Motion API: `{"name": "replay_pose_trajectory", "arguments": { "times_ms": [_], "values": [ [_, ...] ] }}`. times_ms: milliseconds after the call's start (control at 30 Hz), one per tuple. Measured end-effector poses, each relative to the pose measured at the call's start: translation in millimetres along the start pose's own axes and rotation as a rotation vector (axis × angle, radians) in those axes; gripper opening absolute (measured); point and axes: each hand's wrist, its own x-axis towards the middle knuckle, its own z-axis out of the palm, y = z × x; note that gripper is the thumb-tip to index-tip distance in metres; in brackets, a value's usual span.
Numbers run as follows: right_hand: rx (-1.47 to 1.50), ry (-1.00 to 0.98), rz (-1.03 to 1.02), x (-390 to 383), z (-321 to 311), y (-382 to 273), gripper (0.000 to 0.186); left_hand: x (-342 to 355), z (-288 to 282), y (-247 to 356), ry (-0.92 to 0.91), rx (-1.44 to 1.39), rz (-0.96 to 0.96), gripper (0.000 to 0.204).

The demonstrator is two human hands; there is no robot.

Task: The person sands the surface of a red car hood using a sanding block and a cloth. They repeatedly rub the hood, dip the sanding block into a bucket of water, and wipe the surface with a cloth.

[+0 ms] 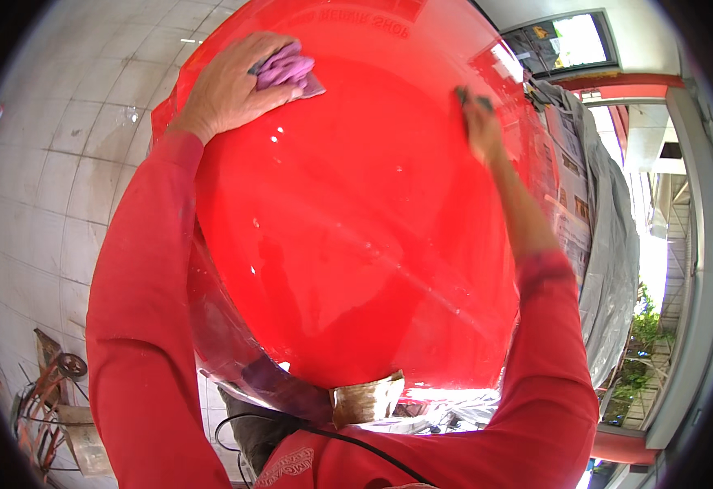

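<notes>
A glossy red curved vehicle panel (348,212) fills the middle, with faint streaks and reflections. At its upper left, my left hand (234,85) grips a bunched purple cloth (283,67) against the surface. My right hand (483,130) is at the upper right of the panel, its fingers closed on a small dark pad (468,99), partly hidden and blurred. Along the panel's right edge are masking newspaper (568,179) and grey plastic sheeting (609,269). A piece of brown paper (366,399) sits at the panel's lower edge.
White floor tiles (63,179) lie at the left, with a wheeled cart (59,407) in the lower left. A black cord (340,436) runs across the bottom near my body. At the right are a window (572,41), a doorway frame (690,244) and green plants (642,334) outside.
</notes>
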Motion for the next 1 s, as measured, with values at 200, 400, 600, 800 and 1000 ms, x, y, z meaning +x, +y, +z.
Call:
{"name": "replay_pose_trajectory", "arguments": {
  "times_ms": [200,400,600,800,1000],
  "values": [
    [0.144,0.027,0.014,-17.7,28.1,-58.9,0.050,-2.6,-2.6,-10.2,0.017,0.014,-0.018,0.066],
    [0.505,-0.061,0.138,-165.1,-5.6,-204.3,0.024,-2.5,-10.4,-13.4,0.041,0.021,-0.003,0.067],
    [-0.072,-0.016,0.081,44.9,1.2,-12.8,0.050,7.0,7.5,1.2,0.034,-0.054,0.038,0.063],
    [0.165,-0.065,0.177,6.0,34.1,-109.1,0.052,-2.8,-10.2,-17.9,0.077,-0.025,0.027,0.060],
    [0.494,-0.112,0.128,-165.9,2.1,-186.8,0.029,1.1,-10.9,-10.0,0.061,-0.033,0.073,0.059]
  ]
}}
